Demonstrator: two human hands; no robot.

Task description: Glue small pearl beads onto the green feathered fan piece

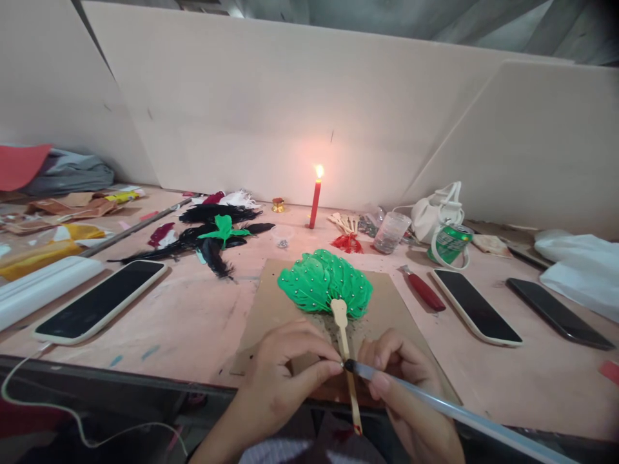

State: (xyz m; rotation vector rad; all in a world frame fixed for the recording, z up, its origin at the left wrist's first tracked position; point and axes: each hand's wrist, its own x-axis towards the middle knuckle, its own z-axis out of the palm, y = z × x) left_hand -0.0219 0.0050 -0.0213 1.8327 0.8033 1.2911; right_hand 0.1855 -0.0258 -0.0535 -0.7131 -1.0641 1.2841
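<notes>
A green feather fan [325, 280] dotted with small shiny beads lies on a brown board [261, 309], its pale wooden handle [342, 325] pointing toward me. My left hand [290, 367], left of the handle, has thumb and forefinger pinched on a tiny shiny bead [342, 365]. Between the thumb and fingers of my right hand [401, 374] is a long translucent glue stick [435, 403]. Its black tip is at my left fingertips, over the handle; whether it touches the bead I cannot tell. Red cord shows at the handle's lower end.
A burning red candle [315, 203] stands behind the board. Black feathers [217, 241] lie to the left, near a phone [104, 299]. On the right are a red-handled knife [423, 290], a plastic cup [391, 233], a green can [449, 243] and two more phones.
</notes>
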